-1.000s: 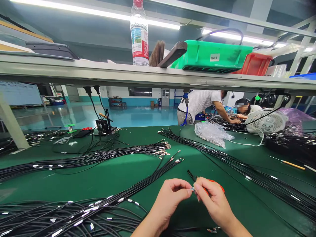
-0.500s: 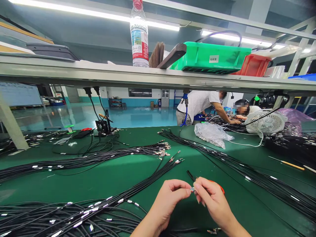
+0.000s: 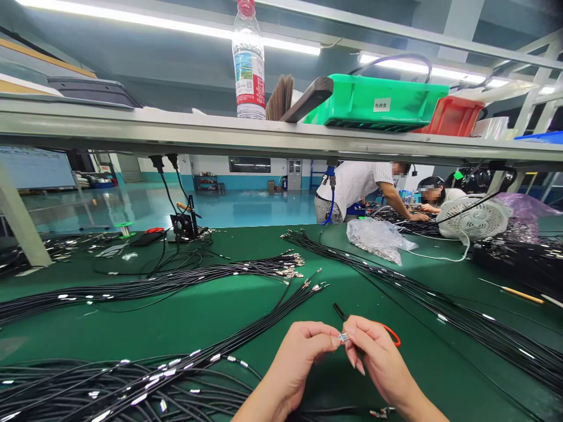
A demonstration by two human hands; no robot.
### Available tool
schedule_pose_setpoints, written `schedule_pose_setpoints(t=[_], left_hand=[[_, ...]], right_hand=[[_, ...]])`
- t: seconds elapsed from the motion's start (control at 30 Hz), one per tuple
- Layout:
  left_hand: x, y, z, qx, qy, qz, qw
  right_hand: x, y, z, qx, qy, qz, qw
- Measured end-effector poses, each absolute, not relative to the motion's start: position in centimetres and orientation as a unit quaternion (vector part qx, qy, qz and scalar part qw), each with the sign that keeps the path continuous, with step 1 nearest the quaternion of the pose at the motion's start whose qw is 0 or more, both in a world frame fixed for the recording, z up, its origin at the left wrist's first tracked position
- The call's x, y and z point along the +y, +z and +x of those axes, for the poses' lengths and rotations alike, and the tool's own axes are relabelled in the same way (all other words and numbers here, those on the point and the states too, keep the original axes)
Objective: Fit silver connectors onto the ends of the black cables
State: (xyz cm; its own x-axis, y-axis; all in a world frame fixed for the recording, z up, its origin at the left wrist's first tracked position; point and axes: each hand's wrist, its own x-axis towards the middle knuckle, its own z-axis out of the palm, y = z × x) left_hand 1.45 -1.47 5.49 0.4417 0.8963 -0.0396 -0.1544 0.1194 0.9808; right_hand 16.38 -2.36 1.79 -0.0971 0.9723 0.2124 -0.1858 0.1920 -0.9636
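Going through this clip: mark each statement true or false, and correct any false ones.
1. The left hand and right hand hold a small metal terminal between their fingertips. True.
2. The plastic water bottle lies on its side on the shelf. False: it stands upright.
3. A green plastic crate sits on the shelf. True.
4. The white desk fan stands on the floor. False: it stands on the green bench mat.

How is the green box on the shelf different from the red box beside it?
The green plastic bin is bright green, but the red plastic bin is orange-red. The green bin looks bigger in this view. It has a white label, while no label shows on the red bin. Both sit on the shelf above the green workbench.
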Motion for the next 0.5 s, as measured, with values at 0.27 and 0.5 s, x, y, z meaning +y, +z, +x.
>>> schedule_pose_setpoints(t=[0.27, 0.5], left_hand=[[-1.56, 5.81, 1.53, 0.301, 0.398, 0.496, 0.71], [-1.44, 5.14, 1.54, 0.304, 0.401, 0.475, 0.722]], right_hand=[[-2.51, 1.77, 16.28, -0.545, 0.517, -0.343, 0.564], [-2.52, 1.9, 16.33, -0.588, 0.466, -0.363, 0.552]])
